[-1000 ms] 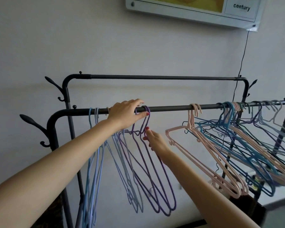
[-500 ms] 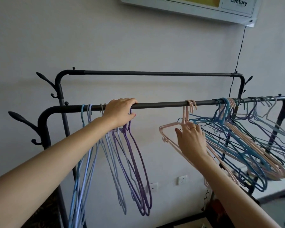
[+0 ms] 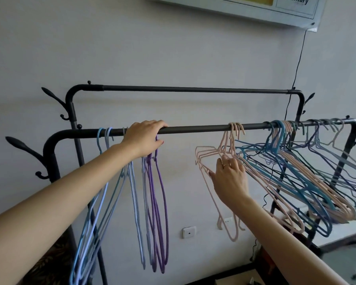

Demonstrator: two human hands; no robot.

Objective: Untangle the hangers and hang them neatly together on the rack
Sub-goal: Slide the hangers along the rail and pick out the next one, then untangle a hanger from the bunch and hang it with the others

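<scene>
A black rack has a front rail (image 3: 193, 128) and a higher back rail (image 3: 193, 89). My left hand (image 3: 144, 138) rests over the front rail, its fingers around the hooks of the purple hangers (image 3: 158, 202). Light blue hangers (image 3: 95, 202) hang to the left of them. My right hand (image 3: 230, 177) holds the shoulders of the pink hangers (image 3: 212, 182), whose hooks sit on the rail. Further right, a tangled bunch of blue, pink and grey hangers (image 3: 308, 177) leans along the rail.
Coat hooks (image 3: 25, 147) stick out from the rack's left post. A framed board (image 3: 255, 7) hangs on the wall above, with a black cable (image 3: 298, 64) running down from it. Wall sockets (image 3: 189, 232) sit low on the wall.
My right hand left the purple hangers, moved right and took hold of the pink hangers. My left hand stayed on the rail at the purple hooks. The view shifted slightly.
</scene>
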